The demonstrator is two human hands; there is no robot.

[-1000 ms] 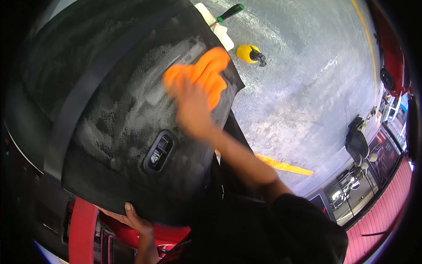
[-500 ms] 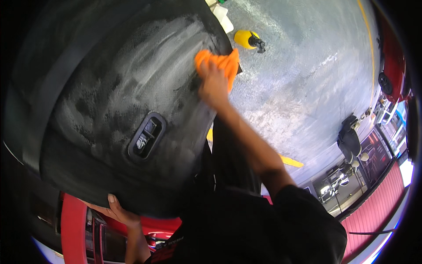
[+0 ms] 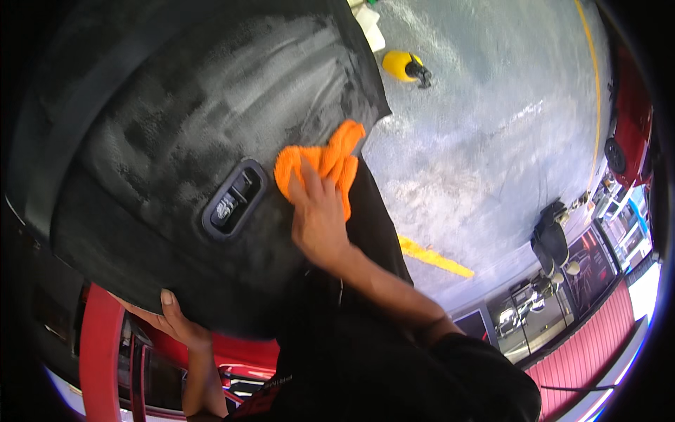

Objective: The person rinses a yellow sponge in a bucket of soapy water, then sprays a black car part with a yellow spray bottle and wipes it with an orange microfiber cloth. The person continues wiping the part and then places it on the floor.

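Grey floor (image 3: 485,148) | black panel (image 3: 162,172), white marking (image 3: 225,209) | left hand (image 3: 177,328) pinching panel | right hand (image 3: 320,221) clutching orange cloth (image 3: 332,159)

A broad black panel (image 3: 232,77) fills the left and centre of the frame, giving a hand an open stretch toward the upper left. Near the centre, a right hand (image 3: 322,218) and the orange cloth (image 3: 309,160) beneath it cover one patch, and just to their left a rimmed oval recess (image 3: 235,199) breaks the surface. Right of the panel's edge, grey floor (image 3: 485,133) opens out; a yellow bottle (image 3: 399,65) stands in that space at upper centre. At lower left, a left hand (image 3: 176,329) and red bar (image 3: 100,359) crowd the panel's edge.
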